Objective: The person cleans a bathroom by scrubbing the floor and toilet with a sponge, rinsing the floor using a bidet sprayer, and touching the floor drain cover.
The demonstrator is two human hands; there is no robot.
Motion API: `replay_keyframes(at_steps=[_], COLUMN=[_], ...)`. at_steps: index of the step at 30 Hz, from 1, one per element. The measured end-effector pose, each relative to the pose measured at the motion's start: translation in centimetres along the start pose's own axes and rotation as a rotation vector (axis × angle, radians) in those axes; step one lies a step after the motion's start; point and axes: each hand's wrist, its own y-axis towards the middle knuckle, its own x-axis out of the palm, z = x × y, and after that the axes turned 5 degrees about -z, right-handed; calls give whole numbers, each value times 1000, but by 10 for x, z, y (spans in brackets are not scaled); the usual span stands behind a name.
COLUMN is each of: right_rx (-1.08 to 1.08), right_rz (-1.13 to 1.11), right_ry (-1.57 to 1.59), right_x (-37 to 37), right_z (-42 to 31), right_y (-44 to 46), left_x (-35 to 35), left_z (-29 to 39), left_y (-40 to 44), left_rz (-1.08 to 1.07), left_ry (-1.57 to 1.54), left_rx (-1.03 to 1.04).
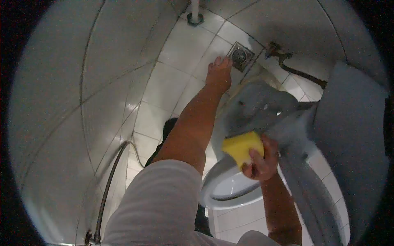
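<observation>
My right hand [264, 162] grips a yellow sponge [243, 148], with fingers and thumb pressed into its right side. The sponge is above the toilet bowl [211, 201], part of whose white rim shows below it. My left arm stretches forward, and my left hand [219, 74] is low beside the square metal floor drain [240, 56]. Its fingers are apart and nothing shows in them; whether they touch the tiles or the drain's edge I cannot tell. A grey, worn-looking toilet surface [262, 108] lies between my two hands.
A corroded tap pipe [301, 74] juts out at the back right. To the right stands a large grey panel or tank [353, 123]. A flexible hose [108, 186] runs along the tiled wall at left. A white pipe [195, 10] rises from the tiled floor [180, 45].
</observation>
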Motion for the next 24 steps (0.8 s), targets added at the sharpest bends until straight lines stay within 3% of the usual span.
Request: replay_keyframes(at_steps=[3,4,5,7,8,9,11,12,14,15,17,18,20,24], right_rx=[85,-41,-36,14,298,301,32,46,51,56,498,508,188,28], right_rz=[92,-90,-90,-68,-215,-216,-90,-97,-107,-106,-167,-166,-169,-74], right_ry=[223,-69,-82,204,243,237,64,56,203,194,494,496,354,153], right_x=[7,-11,-8,-1,-6,-8,-9,-10,-10,-11,-10,-10,-9,-9], right_z=[1,-6,-1,2,-5,-5,-7,-7,-7,-9,-15,-14,-10,-4], right_y=[-4,17,13,2,-3,1,6,10,18,17,12,10,10,9], left_x=[18,27,36,43,47,33,-10,10,59,57,53,56,58,68], left_z=[2,-2,-2,2,3,10,27,25,16,19,19,19,16,0], left_y=[28,38,48,61,65,67,67,68,72,75,74,72,71,75], left_rz=[-125,-53,17,45,68,70,-366,-374,-37,-35,-69,-77,-40,-130], left_ry=[125,34,-58,-95,-126,-132,55,43,143,138,167,164,228,197], left_rx=[50,131,209,211,202,205,64,74,231,239,250,254,279,340])
